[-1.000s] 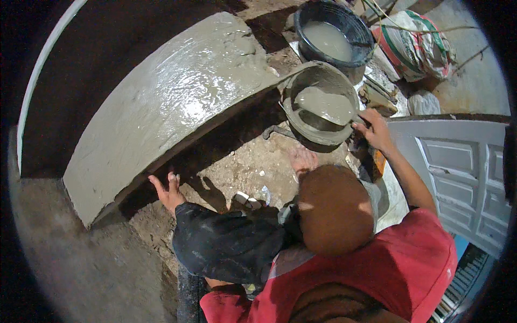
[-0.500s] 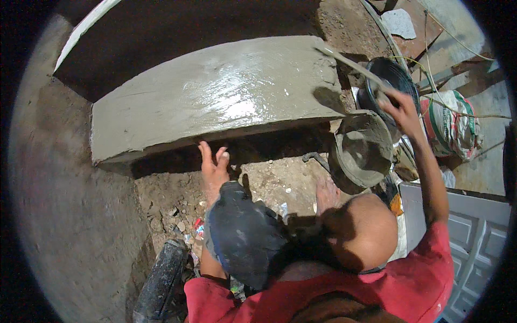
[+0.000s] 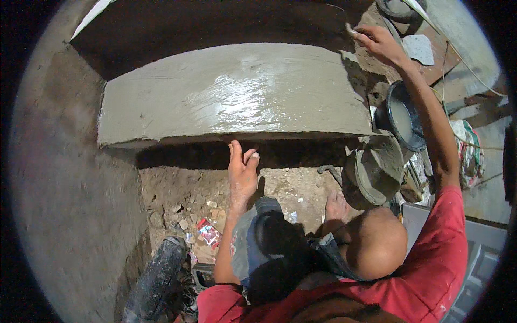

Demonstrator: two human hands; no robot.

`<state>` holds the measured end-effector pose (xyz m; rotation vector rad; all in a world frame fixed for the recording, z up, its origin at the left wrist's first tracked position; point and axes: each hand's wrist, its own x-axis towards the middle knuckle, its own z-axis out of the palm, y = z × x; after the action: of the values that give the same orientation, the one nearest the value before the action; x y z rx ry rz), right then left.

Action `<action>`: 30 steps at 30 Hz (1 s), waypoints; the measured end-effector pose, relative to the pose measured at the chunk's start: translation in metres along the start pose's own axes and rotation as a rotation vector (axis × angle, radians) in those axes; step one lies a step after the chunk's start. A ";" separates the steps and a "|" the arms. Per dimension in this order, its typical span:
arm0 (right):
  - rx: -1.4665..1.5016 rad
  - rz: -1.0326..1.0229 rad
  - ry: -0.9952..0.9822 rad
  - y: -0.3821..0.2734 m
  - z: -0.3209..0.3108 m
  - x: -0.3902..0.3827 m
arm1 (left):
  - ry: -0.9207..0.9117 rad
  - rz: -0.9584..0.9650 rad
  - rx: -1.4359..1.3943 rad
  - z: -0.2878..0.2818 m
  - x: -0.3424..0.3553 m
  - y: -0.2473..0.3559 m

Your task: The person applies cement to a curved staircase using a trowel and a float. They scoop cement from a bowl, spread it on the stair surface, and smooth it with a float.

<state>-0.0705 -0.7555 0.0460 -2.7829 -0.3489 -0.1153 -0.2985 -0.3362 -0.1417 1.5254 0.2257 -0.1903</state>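
A low ledge (image 3: 177, 97) with a wet, shiny grey cement coat runs across the middle. My left hand (image 3: 243, 175) is at its front lower edge, fingers upward and partly spread, holding nothing I can see; whether the fingertips touch the edge is unclear. Past the ledge's far right corner, my right hand (image 3: 379, 46) is raised and closed round a thin tool (image 3: 350, 29). Only its pale end shows clearly, the rest being lost against the dark recess. A cement-caked bucket (image 3: 379, 175) with grey mix stands by the ledge's near right corner.
Right of the ledge is a black tub (image 3: 406, 116) of greyish liquid, with a woven sack (image 3: 468, 153) beyond. Cables (image 3: 468, 67) hang there. A rough wall (image 3: 64, 177) borders the left. Rubble and a red wrapper (image 3: 209, 232) lie below, near my bare knee (image 3: 377, 245).
My right hand has gone up and away with the thin tool, off the ledge's right end. My left hand has shifted right along the front edge, and the view has moved slightly.
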 end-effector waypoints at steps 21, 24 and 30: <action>-0.367 0.273 0.109 0.118 -0.033 -0.172 | 0.068 -0.041 0.149 0.003 0.009 -0.014; -0.127 0.472 0.121 0.101 -0.047 -0.283 | 0.092 -0.064 0.083 -0.004 0.005 -0.014; -0.045 0.749 -0.205 0.042 -0.023 -0.447 | 0.088 -0.062 0.045 -0.012 0.010 -0.026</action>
<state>-0.4932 -0.9026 0.0010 -2.7724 0.6600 0.3424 -0.2959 -0.3255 -0.1698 1.5746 0.3410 -0.1789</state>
